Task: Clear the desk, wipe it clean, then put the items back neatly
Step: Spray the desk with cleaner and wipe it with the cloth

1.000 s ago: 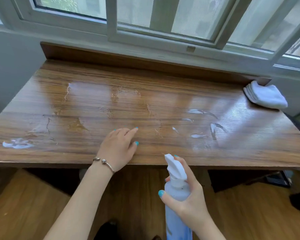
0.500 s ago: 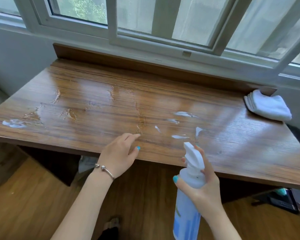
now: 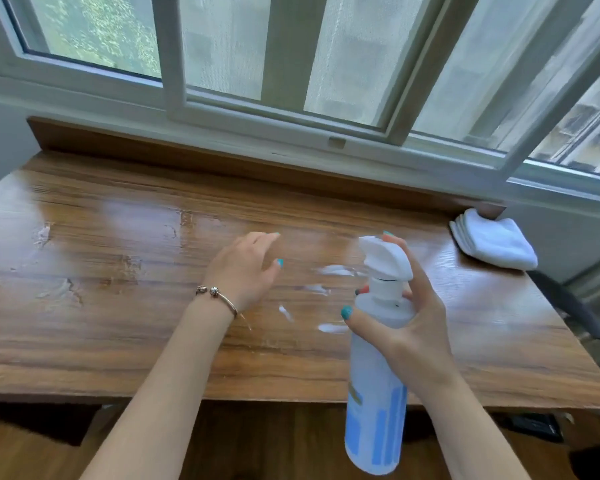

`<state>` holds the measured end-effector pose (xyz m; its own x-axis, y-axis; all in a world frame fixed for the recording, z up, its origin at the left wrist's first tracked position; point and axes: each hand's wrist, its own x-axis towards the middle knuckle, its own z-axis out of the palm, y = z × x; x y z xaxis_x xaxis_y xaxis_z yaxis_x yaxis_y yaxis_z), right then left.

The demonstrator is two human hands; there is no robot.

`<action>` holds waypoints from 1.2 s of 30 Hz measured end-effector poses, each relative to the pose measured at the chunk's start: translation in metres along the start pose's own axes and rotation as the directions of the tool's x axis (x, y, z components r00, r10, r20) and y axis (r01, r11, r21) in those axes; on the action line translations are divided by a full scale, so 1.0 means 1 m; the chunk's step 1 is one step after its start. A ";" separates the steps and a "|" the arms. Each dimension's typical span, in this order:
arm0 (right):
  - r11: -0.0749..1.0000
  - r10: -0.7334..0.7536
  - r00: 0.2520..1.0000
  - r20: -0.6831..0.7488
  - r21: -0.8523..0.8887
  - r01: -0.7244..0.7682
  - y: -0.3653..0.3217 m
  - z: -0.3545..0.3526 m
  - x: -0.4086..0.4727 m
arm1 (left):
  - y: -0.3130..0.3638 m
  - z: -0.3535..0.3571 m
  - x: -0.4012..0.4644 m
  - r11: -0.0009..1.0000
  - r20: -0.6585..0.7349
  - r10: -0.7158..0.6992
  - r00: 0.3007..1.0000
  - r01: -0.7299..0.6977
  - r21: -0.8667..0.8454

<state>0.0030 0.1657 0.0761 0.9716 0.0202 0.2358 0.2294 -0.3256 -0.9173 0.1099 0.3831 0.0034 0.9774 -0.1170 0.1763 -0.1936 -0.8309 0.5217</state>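
Wooden desk point(image 3: 482, 341): right hand point(image 3: 409, 327) grips spray bottle point(image 3: 374, 403) (upright); left hand point(image 3: 243, 271) fingers loose.

A room in a home: a wooden desk point(image 3: 499, 323) stands under a sliding window point(image 3: 291, 109), on wood flooring point(image 3: 291, 441).

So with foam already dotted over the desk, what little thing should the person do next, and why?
Probably set the spray bottle down and reach for the folded white cloth at the desk's far right corner. Foam blobs and wet streaks already cover much of the wood, the right hand is full, and the left hand holds nothing.
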 end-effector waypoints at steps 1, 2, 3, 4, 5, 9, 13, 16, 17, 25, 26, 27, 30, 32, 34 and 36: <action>1.000 0.014 1.000 -0.004 -0.001 -0.014 -0.002 0.003 0.009 | -0.002 -0.001 0.011 1.000 0.014 -0.018 1.000 0.018 -0.019; 1.000 0.025 1.000 -0.004 0.003 -0.025 -0.003 0.005 0.017 | -0.004 -0.002 0.020 0.998 0.030 -0.035 0.999 0.036 -0.044; 0.999 0.034 0.999 -0.002 0.010 -0.034 -0.004 0.006 0.025 | -0.007 -0.002 0.029 0.996 0.048 -0.051 0.998 0.054 -0.071; 0.999 0.037 0.999 -0.002 0.018 -0.037 -0.005 0.008 0.032 | -0.009 -0.001 0.038 0.993 0.059 -0.063 0.996 0.068 -0.097; 0.999 0.035 0.999 -0.008 0.024 -0.035 -0.006 0.010 0.039 | -0.011 0.000 0.045 0.990 0.064 -0.072 0.995 0.079 -0.119; 0.999 0.033 0.999 -0.028 0.009 -0.033 -0.005 0.014 0.059 | -0.020 0.007 0.067 0.978 0.063 -0.116 0.991 0.125 -0.169; 0.997 0.073 0.997 -0.020 0.038 -0.072 0.004 0.012 0.060 | -0.026 0.010 0.078 0.970 0.062 -0.130 0.990 0.140 -0.200; 0.993 0.109 0.993 -0.050 0.052 -0.106 0.016 0.008 0.047 | -0.027 0.009 0.081 0.971 0.054 -0.144 0.988 0.152 -0.185; 0.992 0.120 0.991 -0.059 0.038 -0.118 0.020 0.005 0.040 | -0.027 0.009 0.080 0.972 0.056 -0.146 0.988 0.153 -0.178; 0.980 0.190 0.982 0.006 -0.055 -0.189 0.053 -0.016 -0.020 | -0.006 0.022 0.048 0.981 0.077 -0.148 0.986 0.156 -0.111; 0.980 0.190 0.981 0.026 -0.057 -0.189 0.056 -0.019 -0.027 | -0.002 0.025 0.041 0.982 0.075 -0.151 0.986 0.158 -0.101; 0.980 0.192 0.980 0.056 -0.061 -0.189 0.059 -0.022 -0.035 | 0.003 0.027 0.035 0.983 0.073 -0.154 0.985 0.161 -0.093; 0.974 0.222 0.955 0.196 -0.078 -0.211 0.067 -0.033 -0.058 | 0.018 0.039 0.012 0.981 0.080 -0.165 0.983 0.172 -0.093; 0.970 0.243 0.932 0.271 -0.079 -0.230 0.074 -0.042 -0.073 | 0.031 0.046 -0.004 0.977 0.082 -0.185 0.979 0.193 -0.095; 0.970 0.243 0.928 0.283 -0.085 -0.228 0.081 -0.052 -0.090 | 0.044 0.054 -0.019 0.975 0.072 -0.197 0.978 0.203 -0.094; 0.972 0.233 0.934 0.272 -0.080 -0.219 0.087 -0.061 -0.104 | 0.056 0.058 -0.034 0.973 0.061 -0.209 0.976 0.214 -0.085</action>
<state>-0.0812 0.0771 -0.0087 0.9764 0.2004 -0.0807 0.0055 -0.3963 -0.9181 0.0704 0.3084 -0.0221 0.9996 0.0265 0.0121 0.0134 -0.7875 0.6162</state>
